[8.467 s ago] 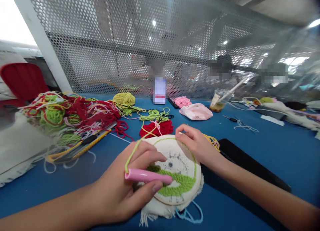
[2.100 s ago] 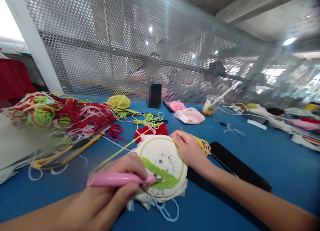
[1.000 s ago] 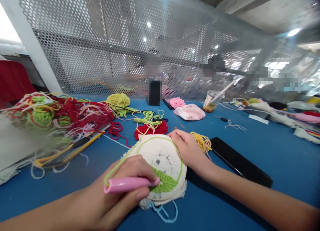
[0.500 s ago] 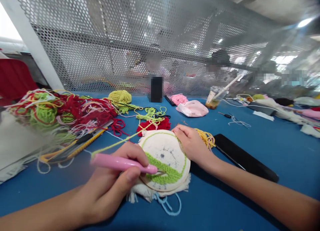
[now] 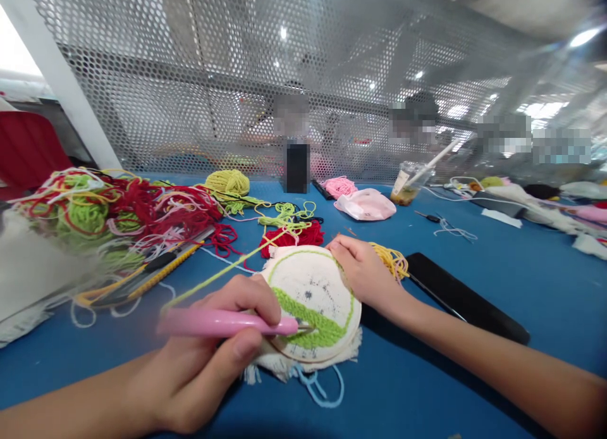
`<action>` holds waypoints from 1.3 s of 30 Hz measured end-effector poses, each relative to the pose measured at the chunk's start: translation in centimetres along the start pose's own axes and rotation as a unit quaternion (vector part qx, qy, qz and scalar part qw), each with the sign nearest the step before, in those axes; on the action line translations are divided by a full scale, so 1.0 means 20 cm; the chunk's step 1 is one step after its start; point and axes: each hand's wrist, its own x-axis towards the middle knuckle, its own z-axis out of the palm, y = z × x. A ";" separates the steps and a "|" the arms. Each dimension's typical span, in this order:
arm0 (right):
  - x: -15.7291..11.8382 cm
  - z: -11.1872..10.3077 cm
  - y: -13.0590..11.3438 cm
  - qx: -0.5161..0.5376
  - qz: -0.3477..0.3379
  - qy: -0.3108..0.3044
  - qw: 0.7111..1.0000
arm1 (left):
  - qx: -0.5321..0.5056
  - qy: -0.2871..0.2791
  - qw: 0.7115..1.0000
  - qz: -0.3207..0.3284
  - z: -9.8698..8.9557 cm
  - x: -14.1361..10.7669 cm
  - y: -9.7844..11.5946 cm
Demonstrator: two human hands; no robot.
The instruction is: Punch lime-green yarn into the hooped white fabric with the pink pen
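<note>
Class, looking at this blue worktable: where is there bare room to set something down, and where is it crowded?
Bare blue table lies right of the black slab, and before the embroidery hoop. Crowded: the yarn tangle far left, and loose yarn behind the hoop, which the left hand and right hand work.

Yarn heap blocks left; black strip right.

Bright overhead lamps, daylight glare upper left — edges warped, near left side blurred.

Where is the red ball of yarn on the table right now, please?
In the head view, the red yarn lies on the blue table just beyond the embroidery hoop, left of the right hand.
</note>
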 end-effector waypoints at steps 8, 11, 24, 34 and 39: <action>0.01 0.00 0.01 -0.001 -0.001 -0.009 1.000 | 0.024 -0.071 0.995 0.067 -0.03 0.07 0.08; 0.00 -0.01 0.01 0.002 0.001 -0.013 1.000 | 0.071 -0.068 0.993 0.065 -0.02 0.09 0.10; -0.09 -0.08 -0.16 -0.016 -0.040 0.047 0.998 | 0.093 -0.153 0.982 0.054 0.01 0.11 0.09; 0.00 -0.02 -0.02 -0.021 -0.023 0.015 0.999 | -0.097 -0.029 0.994 -0.031 0.01 0.03 0.02; 0.00 -0.03 -0.01 -0.021 -0.015 0.010 1.000 | -0.125 -0.015 0.990 -0.062 0.01 0.01 0.00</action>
